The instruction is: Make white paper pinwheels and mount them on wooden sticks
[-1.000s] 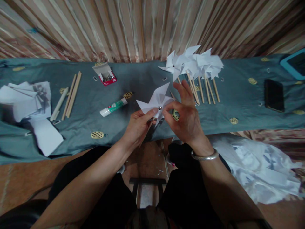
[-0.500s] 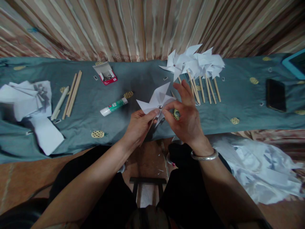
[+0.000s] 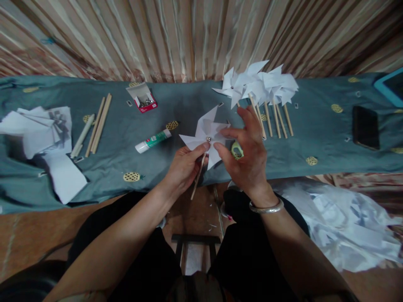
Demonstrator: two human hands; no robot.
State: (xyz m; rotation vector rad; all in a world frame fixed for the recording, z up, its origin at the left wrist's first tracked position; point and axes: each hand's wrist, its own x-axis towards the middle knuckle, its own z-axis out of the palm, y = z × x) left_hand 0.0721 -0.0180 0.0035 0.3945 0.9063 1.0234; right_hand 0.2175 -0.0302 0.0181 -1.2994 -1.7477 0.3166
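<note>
My left hand (image 3: 185, 165) pinches a white paper pinwheel (image 3: 204, 126) close to its centre, where a shiny metal pin shows. The pinwheel's wooden stick (image 3: 197, 178) slants down below that hand's fingers. My right hand (image 3: 247, 151) is at the pinwheel's right side, thumb and fingers apart; its fingertips are by the blades, and whether they touch the paper I cannot tell. Behind the right hand lies a yellow-green looped handle (image 3: 236, 150), probably of scissors, partly hidden.
Several paper pinwheels (image 3: 260, 84) on sticks lie at the back right. A glue stick (image 3: 153, 141), an open red-and-white box (image 3: 145, 100) of small metal pins, wooden sticks (image 3: 100, 126) and paper sheets (image 3: 44, 130) lie leftward. A phone (image 3: 365, 127) lies right; a white plastic bag (image 3: 343, 222) sits below.
The right hand's thumb and index finger have spread apart, away from the metal pin. The pinwheel has turned slightly, and more of its stick shows below my left hand.
</note>
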